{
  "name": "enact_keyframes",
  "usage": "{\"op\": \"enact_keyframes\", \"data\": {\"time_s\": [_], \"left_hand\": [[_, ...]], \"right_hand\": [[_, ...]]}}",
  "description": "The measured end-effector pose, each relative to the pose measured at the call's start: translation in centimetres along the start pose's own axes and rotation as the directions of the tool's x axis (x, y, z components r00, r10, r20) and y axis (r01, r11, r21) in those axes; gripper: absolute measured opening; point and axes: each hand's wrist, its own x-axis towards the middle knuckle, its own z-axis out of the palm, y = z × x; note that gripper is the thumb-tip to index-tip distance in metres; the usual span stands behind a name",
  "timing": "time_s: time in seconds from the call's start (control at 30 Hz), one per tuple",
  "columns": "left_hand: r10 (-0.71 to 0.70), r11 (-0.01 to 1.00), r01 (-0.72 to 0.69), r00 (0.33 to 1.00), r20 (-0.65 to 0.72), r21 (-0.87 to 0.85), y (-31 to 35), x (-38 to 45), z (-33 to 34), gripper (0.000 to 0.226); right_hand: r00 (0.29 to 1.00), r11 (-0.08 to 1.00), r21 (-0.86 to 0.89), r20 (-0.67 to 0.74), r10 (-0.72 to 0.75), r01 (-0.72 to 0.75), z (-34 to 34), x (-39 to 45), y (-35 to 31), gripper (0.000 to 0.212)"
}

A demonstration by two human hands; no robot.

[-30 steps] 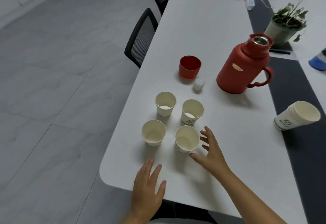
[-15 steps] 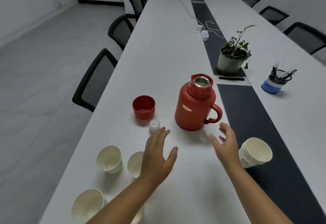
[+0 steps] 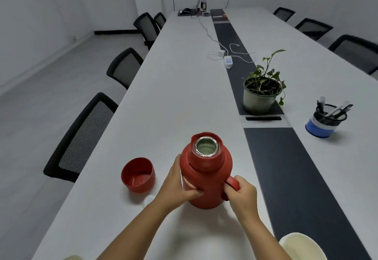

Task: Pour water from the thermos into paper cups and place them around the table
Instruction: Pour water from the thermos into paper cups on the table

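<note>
Red thermos [image 3: 206, 180] with silver-rimmed mouth; red cap [image 3: 138, 174]; cream paper cups [image 3: 302, 247]; white table [image 3: 180, 100] with dark centre strip [image 3: 272, 157]; black mesh chairs [image 3: 81, 137]; blue-and-black pen holder [image 3: 325, 121]; green plant in pale pot [image 3: 260, 94].

Matt red plastic thermos [image 3: 206, 178] with shiny metal mouth; smooth matt white table [image 3: 173, 100].
</note>
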Motion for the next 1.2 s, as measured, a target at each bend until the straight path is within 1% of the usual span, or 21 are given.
{"op": "enact_keyframes", "data": {"time_s": [0.07, 0.17, 0.27, 0.3, 0.4, 0.43, 0.57, 0.6, 0.7, 0.8, 0.93, 1.07, 1.2], "left_hand": [[0.006, 1.0, -0.006, 1.0, -0.013, -0.031, -0.1, -0.2, 0.2, 0.093], [0.0, 0.998, 0.0, 1.0, -0.007, -0.067, -0.1, -1.8, 0.2, 0.09], [-0.028, 0.988, 0.03, 0.999, 0.015, -0.151, 0.3, -4.9, 0.3, 0.093], [-0.028, 0.983, 0.032, 0.999, 0.026, -0.178, 0.5, -6.2, 0.4, 0.094], [-0.013, 0.97, 0.023, 0.999, 0.042, -0.241, 1.4, -10.6, 0.3, 0.092], [-0.01, 0.964, 0.02, 0.999, 0.038, -0.264, 1.8, -12.2, 0.2, 0.092], [-0.018, 0.939, 0.006, 0.999, -0.032, -0.345, 2.5, -18.9, 0.7, 0.092], [-0.022, 0.931, 0.003, 0.999, -0.049, -0.366, 2.6, -20.6, 0.9, 0.092], [-0.035, 0.896, -0.002, 0.997, -0.076, -0.443, 2.4, -25.2, 1.4, 0.088], [-0.076, 0.863, 0.019, 0.993, -0.093, -0.504, 1.8, -29.0, 1.6, 0.084], [-0.138, 0.83, 0.086, 0.989, -0.054, -0.551, 0.7, -32.6, 1.5, 0.08], [-0.225, 0.768, 0.187, 0.974, 0.015, -0.612, -0.5, -35.5, 1.5, 0.08], [-0.278, 0.718, 0.253, 0.958, 0.067, -0.648, -1.2, -37.3, 1.5, 0.084]], "right_hand": [[1.0, 0.999, 0.049, -0.024, 0.0, 0.001, 0.0, -0.3, 0.0, 0.041], [1.0, 0.997, 0.074, -0.029, 0.005, -0.002, -0.7, -1.6, 0.0, 0.039], [1.0, 0.994, 0.108, -0.022, 0.006, -0.004, -2.0, -4.4, -0.2, 0.037], [1.0, 0.991, 0.131, -0.022, 0.017, -0.014, -2.5, -5.6, -0.5, 0.035], [0.998, 0.98, 0.193, 0.004, 0.057, -0.057, -4.2, -10.2, -1.8, 0.019], [0.998, 0.981, 0.185, 0.019, 0.056, -0.058, -4.9, -11.8, -2.2, 0.019], [1.0, 0.997, 0.073, 0.017, 0.024, -0.025, -7.0, -17.8, -3.8, 0.03], [1.0, 0.999, 0.032, 0.012, 0.004, -0.004, -7.4, -19.2, -4.3, 0.028], [0.996, 0.987, -0.138, 0.037, -0.081, 0.085, -8.0, -23.3, -5.6, 0.011], [0.987, 0.945, -0.285, 0.049, -0.153, 0.16, -8.2, -27.1, -6.2, 0.016], [0.98, 0.922, -0.33, 0.084, -0.183, 0.2, -7.7, -31.1, -7.0, 0.014], [0.956, 0.903, -0.333, 0.202, -0.213, 0.272, -7.2, -33.9, -7.4, 0.006], [0.955, 0.881, -0.383, 0.214, -0.207, 0.277, -6.3, -35.1, -7.2, 0.017]]}}
